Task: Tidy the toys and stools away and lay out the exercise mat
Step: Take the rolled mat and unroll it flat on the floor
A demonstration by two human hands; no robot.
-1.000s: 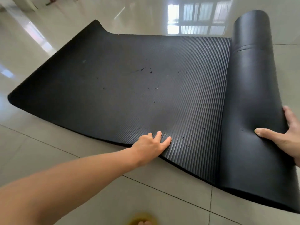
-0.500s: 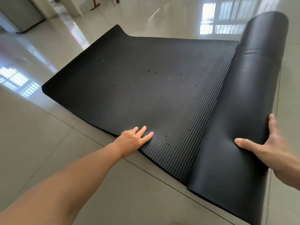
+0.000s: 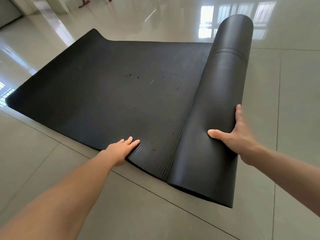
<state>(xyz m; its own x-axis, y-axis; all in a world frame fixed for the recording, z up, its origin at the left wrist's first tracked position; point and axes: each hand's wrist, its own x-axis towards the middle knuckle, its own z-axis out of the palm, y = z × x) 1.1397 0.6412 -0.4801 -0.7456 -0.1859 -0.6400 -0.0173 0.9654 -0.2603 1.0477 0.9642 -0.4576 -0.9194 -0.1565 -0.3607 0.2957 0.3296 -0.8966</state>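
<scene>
A black exercise mat (image 3: 112,94) lies partly unrolled across a glossy, pale tiled floor (image 3: 52,196), its flat, ribbed stretch reaching from the 9 o'clock edge of the scene toward the centre. At the far 11 o'clock corner the mat's end curls up slightly off the tiles. Small dark specks dot the ribbed surface near the middle.

At about 6 o'clock, the person's left hand (image 3: 119,151) rests on the near edge of the flat portion, palm down, fingers (image 3: 129,141) straight and close together, pressing the mat against the floor. The bare forearm runs back toward 7 o'clock.

Just right of that hand, the ribbed sheet meets the still-rolled portion (image 3: 223,101), a thick smooth cylinder running from roughly 5 o'clock up to 1 o'clock. A faint seam line crosses the roll near its far end.

At 3 to 4 o'clock, the person's right hand (image 3: 233,135) holds the roll near its closer end: the grip is spread wide, thumb (image 3: 214,132) pressed into the top of the roll, denting it slightly, while the fingers wrap round the far right side. The right forearm extends toward 4 o'clock.

Beyond the mat, at 12 to 1 o'clock, window light (image 3: 233,19) reflects off the polished tiles. At 11 o'clock, the feet of some reddish furniture (image 3: 84,1) and a pale pillar base (image 3: 57,6) stand well apart from the mat.
</scene>
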